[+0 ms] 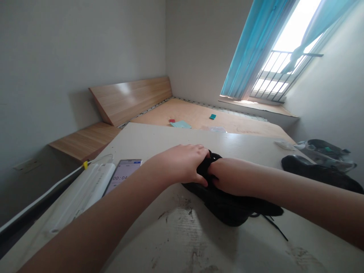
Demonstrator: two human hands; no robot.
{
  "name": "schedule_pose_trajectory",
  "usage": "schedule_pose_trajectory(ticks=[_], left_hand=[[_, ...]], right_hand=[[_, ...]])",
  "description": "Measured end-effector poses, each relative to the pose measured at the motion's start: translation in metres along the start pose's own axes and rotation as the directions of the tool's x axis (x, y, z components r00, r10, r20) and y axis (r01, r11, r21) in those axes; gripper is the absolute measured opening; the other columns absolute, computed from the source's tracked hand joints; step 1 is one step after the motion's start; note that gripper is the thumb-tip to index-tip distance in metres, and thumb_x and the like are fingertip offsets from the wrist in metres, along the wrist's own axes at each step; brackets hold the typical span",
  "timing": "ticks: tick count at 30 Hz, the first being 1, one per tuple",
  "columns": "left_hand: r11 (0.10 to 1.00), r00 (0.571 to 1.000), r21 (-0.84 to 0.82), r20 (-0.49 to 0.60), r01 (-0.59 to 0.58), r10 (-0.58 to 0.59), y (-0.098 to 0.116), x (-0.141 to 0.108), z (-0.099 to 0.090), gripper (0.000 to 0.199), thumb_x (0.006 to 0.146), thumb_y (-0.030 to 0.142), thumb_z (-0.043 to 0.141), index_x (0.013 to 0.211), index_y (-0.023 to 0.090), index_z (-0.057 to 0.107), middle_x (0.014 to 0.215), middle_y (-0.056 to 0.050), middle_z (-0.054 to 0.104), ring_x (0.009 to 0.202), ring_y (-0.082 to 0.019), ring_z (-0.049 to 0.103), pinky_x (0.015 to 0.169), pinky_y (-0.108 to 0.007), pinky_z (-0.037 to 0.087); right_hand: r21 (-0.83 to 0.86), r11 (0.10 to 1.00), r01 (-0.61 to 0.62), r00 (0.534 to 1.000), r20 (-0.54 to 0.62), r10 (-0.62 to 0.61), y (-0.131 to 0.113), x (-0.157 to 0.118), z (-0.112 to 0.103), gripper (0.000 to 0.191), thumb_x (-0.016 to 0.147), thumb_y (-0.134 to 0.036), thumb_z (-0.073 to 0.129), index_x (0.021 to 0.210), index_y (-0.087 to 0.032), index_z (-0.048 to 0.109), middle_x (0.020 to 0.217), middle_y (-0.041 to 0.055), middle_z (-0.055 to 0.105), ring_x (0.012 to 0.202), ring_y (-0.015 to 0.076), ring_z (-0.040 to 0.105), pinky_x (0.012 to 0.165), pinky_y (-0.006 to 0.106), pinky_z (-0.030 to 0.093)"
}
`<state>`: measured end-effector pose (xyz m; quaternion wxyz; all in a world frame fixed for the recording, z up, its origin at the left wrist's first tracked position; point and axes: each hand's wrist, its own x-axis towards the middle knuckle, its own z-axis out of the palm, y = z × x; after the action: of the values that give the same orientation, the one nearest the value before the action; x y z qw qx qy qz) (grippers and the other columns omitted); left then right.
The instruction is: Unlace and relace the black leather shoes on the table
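Observation:
A black shoe (227, 204) lies on its side on the scuffed white table top (170, 242), with a thin black lace trailing to the lower right. My left hand (184, 163) grips the upper part of the shoe from the left. My right hand (230, 176) holds the same dark opening from the right, and the two hands nearly meet there. Together they hide most of the shoe's collar. A second black shoe (318, 170) lies farther right on the table, out of reach of neither hand's fingers but untouched.
A smartphone (123, 176) showing a timer lies left of my left hand, next to a white power strip (85, 193) with a cable. A clear plastic container (324, 153) stands at the right. Beyond the table's far edge is a wooden bed base (199, 117) with small items.

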<state>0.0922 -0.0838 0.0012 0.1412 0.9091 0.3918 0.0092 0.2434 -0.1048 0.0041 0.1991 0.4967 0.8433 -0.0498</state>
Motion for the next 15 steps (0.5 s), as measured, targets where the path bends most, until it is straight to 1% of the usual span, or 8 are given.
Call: schedule_pose_trajectory(ticks=[2,4,5,7,9,11,13,15], left_hand=[[1.000,1.000,0.000,-0.002,-0.002,0.002,0.001,0.000,-0.001,0.062,0.071,0.047,0.073,0.122,0.021,0.051,0.128,-0.006,0.057,0.112,-0.024,0.056,0.088,-0.032,0.043],[1.000,1.000,0.001,-0.002,0.002,-0.002,0.001,0.000,-0.001,0.060,0.072,0.046,0.073,0.123,0.022,0.051,0.128,-0.005,0.057,0.110,-0.024,0.056,0.087,-0.031,0.043],[1.000,1.000,0.002,0.001,0.005,-0.005,0.001,0.000,-0.001,0.059,0.072,0.046,0.072,0.122,0.022,0.052,0.127,-0.005,0.057,0.109,-0.023,0.057,0.087,-0.031,0.043],[1.000,1.000,0.001,0.004,0.005,-0.005,0.001,0.000,-0.001,0.057,0.073,0.046,0.072,0.120,0.021,0.053,0.126,-0.005,0.058,0.108,-0.023,0.057,0.085,-0.031,0.043],[1.000,1.000,-0.006,0.004,0.002,-0.002,0.000,0.000,-0.001,0.056,0.073,0.047,0.072,0.118,0.019,0.053,0.125,-0.006,0.058,0.108,-0.023,0.057,0.083,-0.030,0.043],[1.000,1.000,-0.014,0.007,0.002,-0.002,0.001,-0.001,-0.001,0.056,0.073,0.045,0.073,0.118,0.019,0.053,0.125,-0.006,0.058,0.109,-0.023,0.056,0.082,-0.030,0.044],[1.000,1.000,-0.017,0.012,0.006,-0.006,0.001,-0.001,-0.001,0.057,0.073,0.044,0.073,0.119,0.019,0.053,0.127,-0.006,0.057,0.109,-0.023,0.056,0.082,-0.029,0.044],[1.000,1.000,-0.012,0.012,0.006,-0.006,0.002,-0.002,-0.001,0.057,0.073,0.042,0.074,0.121,0.019,0.052,0.128,-0.006,0.057,0.110,-0.023,0.056,0.083,-0.029,0.044]], right_hand=[[-0.002,1.000,0.016,0.999,-0.041,-0.016,-0.003,0.007,0.007,0.029,0.087,-0.025,0.050,0.099,-0.011,0.072,0.095,0.0168,0.072,0.082,0.0289,0.069,0.067,0.034,0.050],[-0.011,0.999,0.033,0.998,-0.062,-0.033,-0.001,0.009,0.012,0.032,0.089,-0.027,0.049,0.102,-0.010,0.071,0.101,0.0193,0.070,0.090,0.0305,0.067,0.073,0.037,0.051],[-0.004,0.998,0.057,0.996,-0.071,-0.057,0.001,0.007,0.012,0.032,0.089,-0.028,0.048,0.103,-0.011,0.072,0.103,0.0189,0.070,0.094,0.0304,0.066,0.077,0.037,0.051],[0.043,0.992,0.122,0.987,-0.113,-0.117,0.009,-0.001,0.008,0.031,0.091,-0.026,0.045,0.101,-0.015,0.072,0.105,0.0153,0.069,0.098,0.0280,0.065,0.084,0.037,0.049],[0.116,0.979,0.167,0.975,-0.164,-0.147,0.018,-0.012,0.001,0.031,0.091,-0.024,0.043,0.096,-0.019,0.073,0.099,0.0107,0.071,0.094,0.0246,0.066,0.085,0.035,0.049],[0.177,0.965,0.194,0.974,-0.152,-0.168,0.023,-0.019,-0.003,0.031,0.089,-0.019,0.043,0.093,-0.022,0.073,0.090,0.0067,0.072,0.085,0.0216,0.067,0.081,0.033,0.050],[0.189,0.950,0.248,0.968,-0.101,-0.232,0.023,-0.018,-0.003,0.031,0.086,-0.014,0.044,0.094,-0.024,0.072,0.087,0.0043,0.073,0.080,0.0192,0.067,0.078,0.030,0.051],[0.157,0.938,0.308,0.950,-0.100,-0.295,0.019,-0.007,0.003,0.029,0.082,-0.010,0.048,0.094,-0.022,0.072,0.091,0.0052,0.073,0.083,0.0191,0.067,0.080,0.029,0.051]])
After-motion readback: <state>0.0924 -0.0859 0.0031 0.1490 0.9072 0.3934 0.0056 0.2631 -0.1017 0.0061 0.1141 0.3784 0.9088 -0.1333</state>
